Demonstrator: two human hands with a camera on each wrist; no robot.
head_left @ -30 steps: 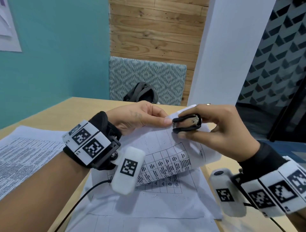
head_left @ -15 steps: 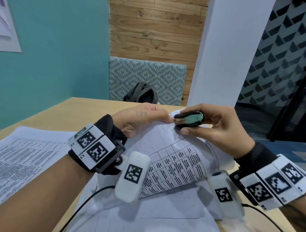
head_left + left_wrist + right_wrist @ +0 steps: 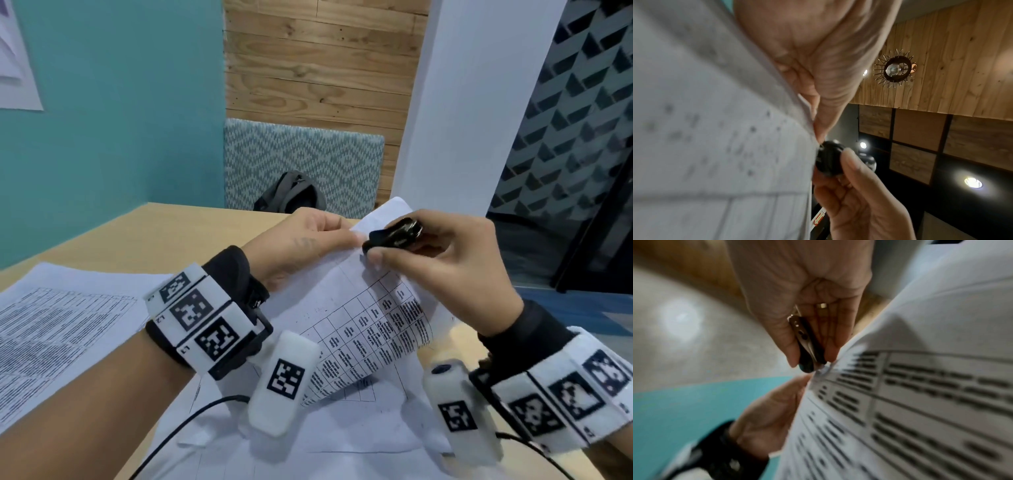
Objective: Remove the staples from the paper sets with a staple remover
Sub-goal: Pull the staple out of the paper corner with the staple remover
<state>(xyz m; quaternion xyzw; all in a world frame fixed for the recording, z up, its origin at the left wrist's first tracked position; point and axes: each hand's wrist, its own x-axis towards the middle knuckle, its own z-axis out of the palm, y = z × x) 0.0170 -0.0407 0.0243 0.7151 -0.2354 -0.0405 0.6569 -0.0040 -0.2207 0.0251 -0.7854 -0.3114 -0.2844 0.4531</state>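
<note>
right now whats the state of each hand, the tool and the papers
left hand: pinches the lifted paper set's corner
right hand: grips the staple remover
staple remover: squeezed, tip at the held corner
lifted paper set: raised, curled
loose sheets: flat on the table

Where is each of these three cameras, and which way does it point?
Head: on the person's head, looking down at the table; both forearms, left hand, right hand.
Left wrist: on the left wrist, looking up along the paper to the ceiling; left fingers, right hand.
Right wrist: on the right wrist, looking along its fingers; left hand beyond.
Shared: all show the staple remover at the paper's corner.
</note>
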